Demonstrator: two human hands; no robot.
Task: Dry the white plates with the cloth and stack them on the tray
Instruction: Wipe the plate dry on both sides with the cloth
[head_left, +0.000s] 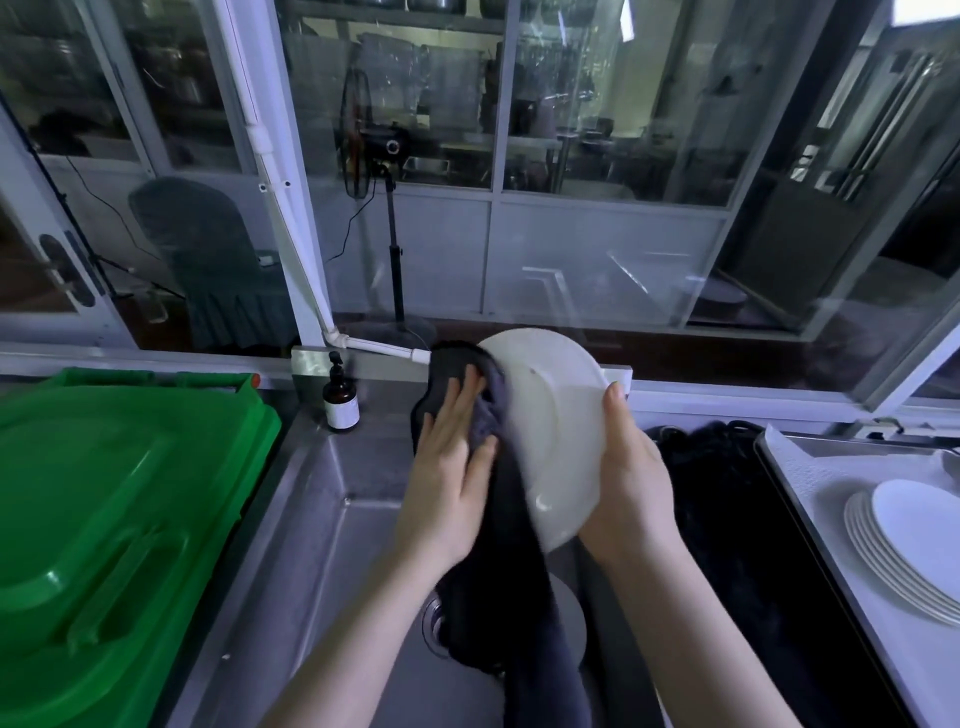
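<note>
Right hand (628, 483) gripping white plate (550, 431) by rim, fingers curling round it. Left hand (452, 457) pressing dark cloth (498, 545) on plate, fingers straight, slightly spread. Plate stack (904, 545) sitting on tray (800, 467).

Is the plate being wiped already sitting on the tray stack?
No, the right hand holds the plate tilted above the sink, while the left hand presses the cloth against it.
</note>
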